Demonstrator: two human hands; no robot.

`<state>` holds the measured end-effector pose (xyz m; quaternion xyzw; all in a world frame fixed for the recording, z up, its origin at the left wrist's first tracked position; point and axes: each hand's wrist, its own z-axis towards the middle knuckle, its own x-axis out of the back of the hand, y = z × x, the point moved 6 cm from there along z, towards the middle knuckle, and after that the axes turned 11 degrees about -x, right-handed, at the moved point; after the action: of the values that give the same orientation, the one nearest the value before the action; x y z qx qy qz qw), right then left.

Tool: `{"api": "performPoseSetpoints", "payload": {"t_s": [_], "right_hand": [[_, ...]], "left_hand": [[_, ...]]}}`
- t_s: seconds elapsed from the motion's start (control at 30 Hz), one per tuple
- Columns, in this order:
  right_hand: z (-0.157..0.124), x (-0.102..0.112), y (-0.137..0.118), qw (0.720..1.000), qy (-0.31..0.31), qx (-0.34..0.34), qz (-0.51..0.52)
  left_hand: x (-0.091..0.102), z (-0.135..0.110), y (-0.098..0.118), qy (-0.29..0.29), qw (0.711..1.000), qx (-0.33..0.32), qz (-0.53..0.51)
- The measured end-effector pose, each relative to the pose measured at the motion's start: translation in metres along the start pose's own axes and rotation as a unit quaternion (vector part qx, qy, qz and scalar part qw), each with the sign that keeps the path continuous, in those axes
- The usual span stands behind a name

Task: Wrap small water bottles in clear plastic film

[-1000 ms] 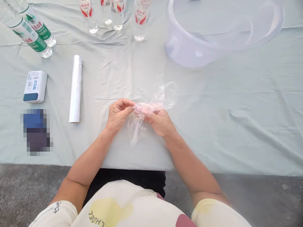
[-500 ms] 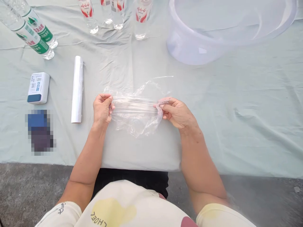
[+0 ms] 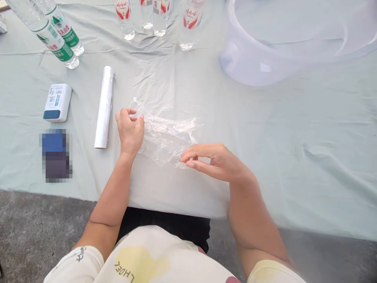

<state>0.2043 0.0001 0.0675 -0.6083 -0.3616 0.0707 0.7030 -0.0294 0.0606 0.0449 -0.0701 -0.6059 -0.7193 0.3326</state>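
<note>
A crumpled sheet of clear plastic wrap (image 3: 167, 137) lies loosely on the cloth between my hands. My left hand (image 3: 129, 131) is at its left edge, thumb and fingers parted, with the film close beside the fingertips. At the sheet's lower right corner, my right hand (image 3: 216, 160) pinches the film between thumb and fingers. Left of my left hand lies a white roll of plastic wrap (image 3: 103, 108), lengthwise on the table.
A pale cloth (image 3: 279, 157) covers the table. Green-labelled water bottles (image 3: 63, 51) stand at the back left, several red-labelled bottles (image 3: 188, 29) behind the film. A translucent basin (image 3: 250, 65) fills the back right. A white-and-blue box (image 3: 57, 102) and a blurred-out item (image 3: 55, 155) lie left.
The film was stretched taut between both hands; now it lies slack and crumpled. My left fingers have parted. My right hand has moved toward me and left. The view has shifted slightly.
</note>
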Motion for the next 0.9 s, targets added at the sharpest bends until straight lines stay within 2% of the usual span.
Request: {"api": "performPoseSetpoints", "payload": {"t_s": [0.07, 0.13, 0.27, 0.4, 0.5, 0.57, 0.7, 0.8, 0.83, 0.9], "right_hand": [[0.009, 0.002, -0.002, 0.990, 0.082, -0.004, -0.115], [0.021, 0.002, 0.001, 0.969, 0.110, -0.002, -0.222], [0.045, 0.007, 0.017, 0.918, 0.064, -0.051, -0.388], [0.057, 0.019, 0.033, 0.881, 0.032, -0.159, -0.444], [0.056, 0.029, 0.045, 0.866, 0.023, -0.222, -0.447], [0.052, 0.038, 0.056, 0.861, 0.020, -0.240, -0.447], [0.037, 0.067, 0.080, 0.878, 0.040, -0.240, -0.412], [0.016, 0.099, 0.095, 0.883, 0.079, -0.250, -0.389], [0.007, 0.111, 0.099, 0.874, 0.087, -0.277, -0.391], [-0.014, 0.133, 0.102, 0.832, 0.100, -0.362, -0.408]], "left_hand": [[0.006, -0.002, 0.014, -0.002, 0.991, -0.079, 0.106], [0.009, -0.005, 0.026, -0.025, 0.974, -0.140, 0.175], [0.002, -0.016, 0.037, -0.135, 0.932, -0.224, 0.249], [-0.019, -0.034, 0.034, -0.293, 0.859, -0.318, 0.275], [-0.023, -0.033, 0.024, -0.344, 0.839, -0.302, 0.296], [-0.022, -0.029, 0.018, -0.380, 0.828, -0.277, 0.307], [-0.018, -0.024, 0.011, -0.460, 0.786, -0.262, 0.319], [-0.011, -0.023, 0.005, -0.462, 0.781, -0.246, 0.339], [-0.008, -0.024, 0.003, -0.458, 0.784, -0.240, 0.343], [-0.006, -0.026, -0.001, -0.456, 0.787, -0.230, 0.346]]}}
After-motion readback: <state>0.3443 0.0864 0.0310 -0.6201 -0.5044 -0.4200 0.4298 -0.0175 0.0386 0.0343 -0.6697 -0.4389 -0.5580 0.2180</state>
